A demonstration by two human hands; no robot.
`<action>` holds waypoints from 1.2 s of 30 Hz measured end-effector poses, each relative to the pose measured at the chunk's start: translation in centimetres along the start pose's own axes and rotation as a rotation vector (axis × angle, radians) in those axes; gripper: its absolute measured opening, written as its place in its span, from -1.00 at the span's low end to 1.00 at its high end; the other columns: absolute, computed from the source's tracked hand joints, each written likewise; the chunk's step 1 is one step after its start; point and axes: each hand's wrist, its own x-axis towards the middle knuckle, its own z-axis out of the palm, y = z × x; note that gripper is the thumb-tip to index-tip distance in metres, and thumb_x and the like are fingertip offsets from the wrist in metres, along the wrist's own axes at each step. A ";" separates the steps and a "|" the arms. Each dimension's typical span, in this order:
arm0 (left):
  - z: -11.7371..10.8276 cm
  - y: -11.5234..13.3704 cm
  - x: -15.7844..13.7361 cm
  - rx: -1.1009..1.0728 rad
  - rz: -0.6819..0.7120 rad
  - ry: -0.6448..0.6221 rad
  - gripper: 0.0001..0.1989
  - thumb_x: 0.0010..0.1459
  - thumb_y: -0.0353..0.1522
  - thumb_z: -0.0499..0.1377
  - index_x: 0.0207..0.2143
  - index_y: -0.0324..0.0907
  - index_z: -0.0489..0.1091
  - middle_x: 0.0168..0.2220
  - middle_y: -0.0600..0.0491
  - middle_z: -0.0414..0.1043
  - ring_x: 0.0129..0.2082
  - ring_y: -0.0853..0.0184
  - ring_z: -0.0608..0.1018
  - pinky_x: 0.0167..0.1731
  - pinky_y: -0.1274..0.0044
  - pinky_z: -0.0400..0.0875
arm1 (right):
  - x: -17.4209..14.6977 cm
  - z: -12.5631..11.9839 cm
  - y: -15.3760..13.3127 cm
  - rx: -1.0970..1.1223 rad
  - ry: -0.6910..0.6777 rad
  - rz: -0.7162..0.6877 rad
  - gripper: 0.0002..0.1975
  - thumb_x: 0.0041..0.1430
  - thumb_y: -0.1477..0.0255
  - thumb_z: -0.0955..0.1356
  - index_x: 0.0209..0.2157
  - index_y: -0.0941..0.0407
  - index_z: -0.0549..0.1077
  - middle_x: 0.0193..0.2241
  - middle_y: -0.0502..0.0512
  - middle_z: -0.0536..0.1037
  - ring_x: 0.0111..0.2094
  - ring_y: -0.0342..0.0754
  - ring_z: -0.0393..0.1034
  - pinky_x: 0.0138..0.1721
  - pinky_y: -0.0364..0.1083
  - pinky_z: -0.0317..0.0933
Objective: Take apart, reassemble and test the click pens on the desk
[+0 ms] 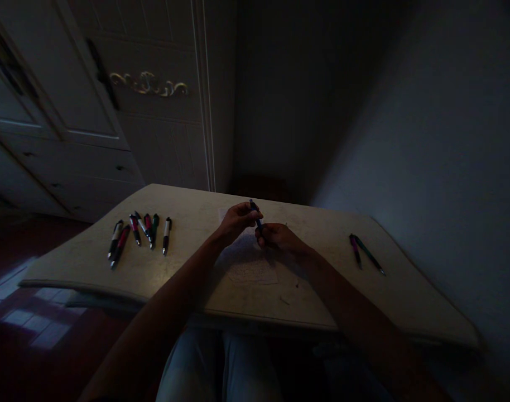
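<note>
Dimly lit, a white panelled cabinet [167, 142] stands behind a scuffed cream tabletop [322, 229], where a person's left hand [237, 219] and right hand [280, 237] both pinch a slim dark-blue pen [259, 223] above a white paper sheet [255, 271], its fine writing too small to read and partly hidden. Multicoloured pens [148, 223] lie grouped at left, a purple-pink pen [356, 251] and a slender teal pen [371, 255] at right.
</note>
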 end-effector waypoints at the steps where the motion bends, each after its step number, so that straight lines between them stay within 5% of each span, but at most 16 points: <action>1: 0.1 0.0 0.0 0.038 0.023 0.018 -0.58 -0.18 -0.17 0.44 -0.38 -0.28 0.44 -0.42 0.01 0.50 -0.51 0.47 0.43 -0.48 0.59 0.28 | 0.1 0.1 0.1 -0.019 0.027 -0.001 -0.65 -0.05 0.16 0.49 -0.42 0.17 0.49 -0.58 0.00 0.46 -0.53 -0.16 0.33 -0.42 -0.14 0.19; 9: 0.6 -0.8 0.3 0.399 0.160 0.301 -0.47 -0.26 -0.15 0.46 -0.61 -0.20 0.15 -0.65 0.24 0.16 -0.64 0.54 0.24 -0.64 0.64 0.10 | 0.9 0.7 0.5 -0.420 0.286 -0.102 -0.84 0.04 0.38 0.33 -0.52 0.15 0.47 -0.63 0.01 0.44 -0.57 -0.14 0.29 -0.48 -0.14 0.13; 12: 0.5 -0.7 0.4 0.294 0.138 0.277 -0.51 -0.19 -0.04 0.40 -0.46 -0.21 0.29 -0.58 0.19 0.29 -0.67 0.54 0.28 -0.66 0.63 0.16 | 0.9 0.6 0.2 -0.396 0.315 -0.157 -0.82 0.04 0.34 0.33 -0.48 0.15 0.49 -0.61 0.01 0.45 -0.54 -0.14 0.31 -0.42 -0.12 0.18; 17: 0.2 0.3 0.3 0.052 0.073 0.190 -0.37 -0.05 -0.05 0.34 0.00 -0.18 0.34 -0.18 -0.05 0.53 -0.64 0.56 0.38 -0.59 0.60 0.31 | 0.7 0.4 0.0 -0.278 0.326 -0.137 -0.78 -0.02 0.26 0.39 -0.45 0.14 0.50 -0.60 0.00 0.45 -0.55 -0.16 0.28 -0.42 -0.12 0.18; 21: 0.2 0.7 0.1 0.020 -0.004 0.110 -0.41 -0.12 -0.20 0.41 -0.04 -0.24 0.41 -0.19 -0.12 0.57 -0.65 0.55 0.36 -0.60 0.58 0.31 | 0.6 0.6 0.0 -0.201 0.320 -0.103 -0.72 -0.10 0.21 0.45 -0.45 0.14 0.49 -0.58 0.00 0.46 -0.53 -0.16 0.29 -0.43 -0.11 0.18; 26: 0.0 0.3 0.2 0.110 0.067 0.234 -0.56 -0.19 -0.23 0.45 -0.28 -0.26 0.46 -0.39 0.02 0.54 -0.70 0.56 0.33 -0.69 0.61 0.22 | 0.5 0.5 0.1 -0.135 0.393 -0.074 -0.61 -0.30 0.22 0.56 -0.45 0.12 0.45 -0.54 0.00 0.49 -0.50 -0.12 0.34 -0.44 -0.11 0.21; 29: -0.2 0.1 0.4 0.126 0.110 0.251 -0.55 -0.19 -0.23 0.46 -0.25 -0.23 0.45 -0.49 0.13 0.44 -0.71 0.56 0.33 -0.70 0.63 0.22 | 0.6 0.3 0.1 -0.175 0.418 -0.101 -0.60 -0.30 0.20 0.56 -0.46 0.12 0.45 -0.53 -0.01 0.49 -0.48 -0.12 0.35 -0.41 -0.10 0.21; 36: 0.4 0.8 0.1 -0.016 -0.003 0.111 -0.40 -0.07 -0.09 0.37 -0.02 -0.20 0.38 -0.12 -0.10 0.52 -0.64 0.55 0.41 -0.58 0.57 0.38 | 0.6 0.2 -0.2 -0.187 0.379 -0.129 -0.59 -0.07 0.04 0.45 -0.45 0.14 0.53 -0.59 0.03 0.47 -0.54 -0.14 0.30 -0.42 -0.10 0.19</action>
